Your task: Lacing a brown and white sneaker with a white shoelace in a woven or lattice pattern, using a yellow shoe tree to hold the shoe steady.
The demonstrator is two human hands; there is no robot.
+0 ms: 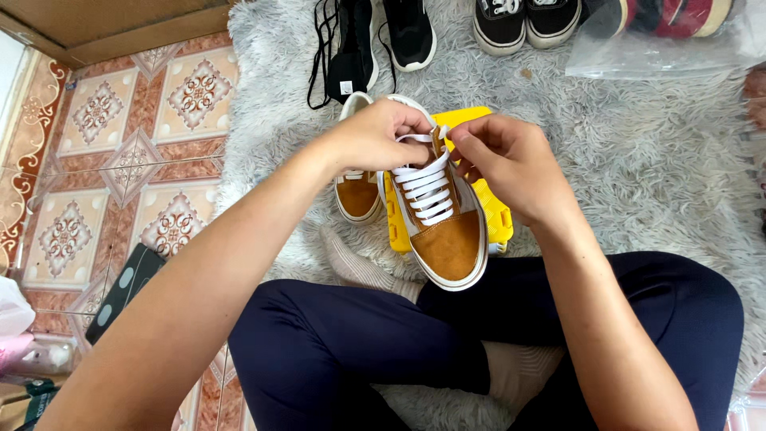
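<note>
A tan suede sneaker [448, 239] with a white sole rests on a yellow stool [496, 211], toe toward me. White laces [427, 191] run across its tongue. My left hand [375, 136] pinches the lace end at the top eyelets on the left side. My right hand [507, 160] grips the lace at the top right, fingers curled. The matching second sneaker [357, 195] lies on the rug just left of the stool, partly under my left hand.
A shaggy grey rug [654, 160] covers the floor; patterned tiles [120, 152] lie to the left. Black shoes [408, 32] and black-and-white sneakers [523, 22] sit at the far edge, beside a clear plastic bag [662, 40]. My crossed legs [383, 343] fill the foreground.
</note>
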